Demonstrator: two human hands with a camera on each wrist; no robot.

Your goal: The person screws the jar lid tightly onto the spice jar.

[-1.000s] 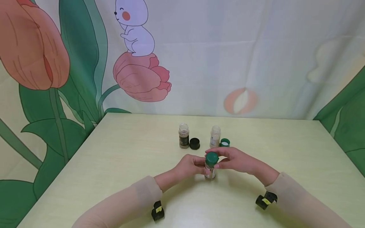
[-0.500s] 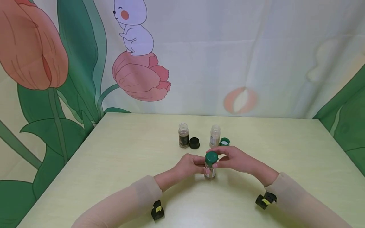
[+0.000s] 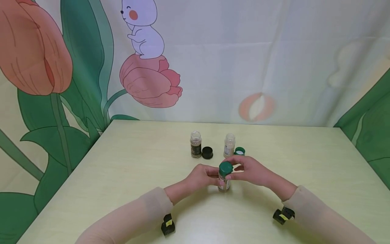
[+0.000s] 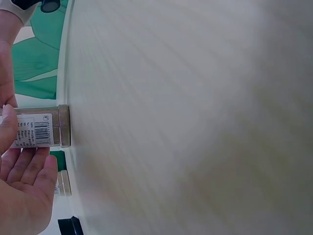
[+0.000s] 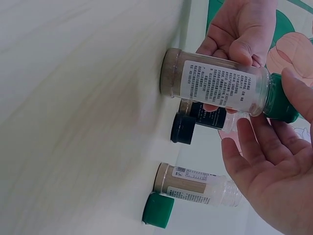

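A clear spice jar with a white label and brown powder stands upright on the table, topped by a green cap. My left hand grips the jar's body from the left. From the right, my right hand holds the green cap between thumb and fingers. The right wrist view shows the cap seated on the jar's neck, with the label facing that camera. Part of the jar's upper end lies outside the left wrist view, where its barcode shows.
Behind the hands stand two uncapped jars, one dark-labelled and one white-labelled. Beside them lie a black cap and another green cap. A printed cloth hangs along the table's back edge.
The right thumb and fingers have shifted slightly around the green cap. The jar and my left hand stay nearly in place.
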